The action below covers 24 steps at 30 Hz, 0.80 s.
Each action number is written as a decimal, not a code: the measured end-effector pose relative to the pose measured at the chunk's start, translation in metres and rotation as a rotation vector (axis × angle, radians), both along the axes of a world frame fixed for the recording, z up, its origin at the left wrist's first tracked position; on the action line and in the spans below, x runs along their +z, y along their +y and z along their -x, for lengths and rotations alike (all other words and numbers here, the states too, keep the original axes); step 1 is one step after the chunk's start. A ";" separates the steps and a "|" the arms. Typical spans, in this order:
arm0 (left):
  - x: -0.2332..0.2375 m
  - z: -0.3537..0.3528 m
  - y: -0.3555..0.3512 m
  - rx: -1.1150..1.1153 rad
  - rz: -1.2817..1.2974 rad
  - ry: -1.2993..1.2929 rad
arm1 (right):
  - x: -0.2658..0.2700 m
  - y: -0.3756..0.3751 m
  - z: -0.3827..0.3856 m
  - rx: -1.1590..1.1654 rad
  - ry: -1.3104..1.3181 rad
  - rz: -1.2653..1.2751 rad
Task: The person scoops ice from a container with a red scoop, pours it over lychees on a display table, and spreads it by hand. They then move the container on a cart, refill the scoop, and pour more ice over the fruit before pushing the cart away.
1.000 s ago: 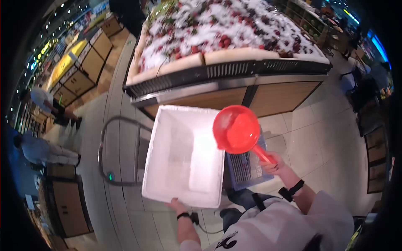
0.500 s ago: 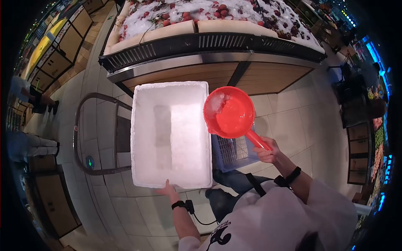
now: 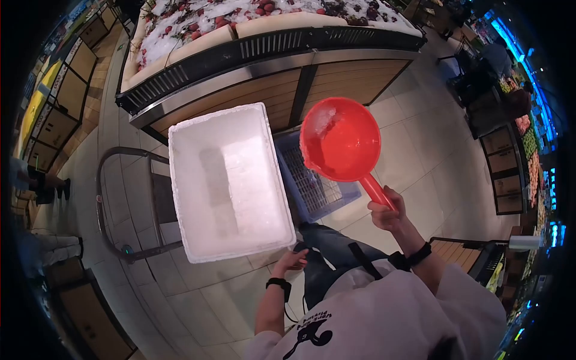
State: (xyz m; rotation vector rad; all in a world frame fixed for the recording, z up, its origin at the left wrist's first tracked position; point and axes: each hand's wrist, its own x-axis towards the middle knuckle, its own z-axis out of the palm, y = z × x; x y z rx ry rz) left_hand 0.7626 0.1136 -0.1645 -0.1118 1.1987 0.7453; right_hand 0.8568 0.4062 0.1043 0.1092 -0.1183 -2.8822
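My right hand (image 3: 387,210) is closed round the handle of a red plastic scoop (image 3: 343,144), which has a little ice at the upper left of its bowl. To its left is a large white foam box (image 3: 219,180) with bare inner walls and floor. Just below the box's lower right corner, my left hand (image 3: 291,260) hangs free of it, fingers loosely bent and apart, holding nothing. Partly hidden between box and scoop, a blue-grey plastic crate (image 3: 306,186) stands lower down.
Across the top runs a display stand (image 3: 240,57) with red fruit (image 3: 264,8) on ice. A cart with a curved metal handle (image 3: 103,204) is left of and under the box. People's legs show at the far left, and a person (image 3: 497,59) stands at the upper right.
My left hand has come off the box's lower edge and moved right. The scoop, still in my right hand, sits slightly higher and further right. The whole view has shifted and turned.
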 end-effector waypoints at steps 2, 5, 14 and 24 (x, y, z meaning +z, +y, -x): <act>-0.019 -0.028 0.037 -0.279 -0.332 0.457 | 0.004 -0.003 -0.023 -0.131 -0.040 -0.110; -0.004 -0.046 0.104 -0.555 -0.613 1.103 | 0.021 -0.022 -0.054 -0.419 -0.224 -0.095; -0.186 -0.085 0.219 -1.221 -0.151 1.447 | -0.001 -0.045 -0.208 -0.488 -0.306 -0.261; -0.224 -0.034 0.192 -1.197 -0.031 1.362 | -0.011 -0.051 -0.253 -0.791 -0.441 -0.119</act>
